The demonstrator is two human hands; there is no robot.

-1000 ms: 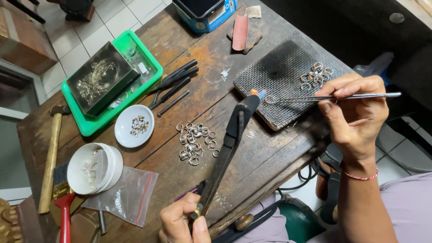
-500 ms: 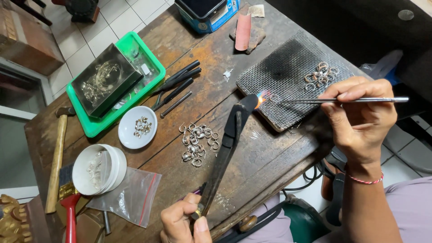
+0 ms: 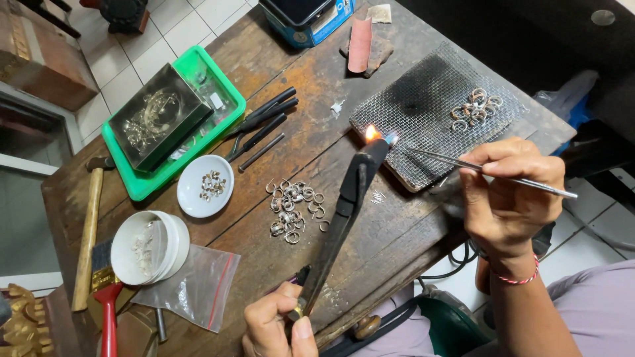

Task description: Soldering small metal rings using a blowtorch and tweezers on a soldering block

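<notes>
My left hand (image 3: 278,325) grips the base of a long black torch (image 3: 344,211), whose tip burns with a small orange flame (image 3: 372,133) at the near left edge of a dark wire mesh pad (image 3: 430,106). My right hand (image 3: 506,198) pinches thin metal tweezers (image 3: 456,162), their tip holding a small silver piece right at the flame. A cluster of silver rings (image 3: 475,109) lies on the mesh's far right. Another loose pile of silver rings (image 3: 294,208) sits on the wooden bench (image 3: 264,59) left of the torch.
A green tray (image 3: 225,125) holds a dark box of jewellery. Nearby are a white dish (image 3: 192,195) with small pieces, a white round tub (image 3: 149,248), a clear plastic bag (image 3: 198,287), black pliers (image 3: 261,122), a wooden hammer (image 3: 86,244) and a blue tin (image 3: 304,20).
The flame at the torch tip has grown brighter and larger. The tweezers' tip stays at the flame while my right hand has drifted slightly lower.
</notes>
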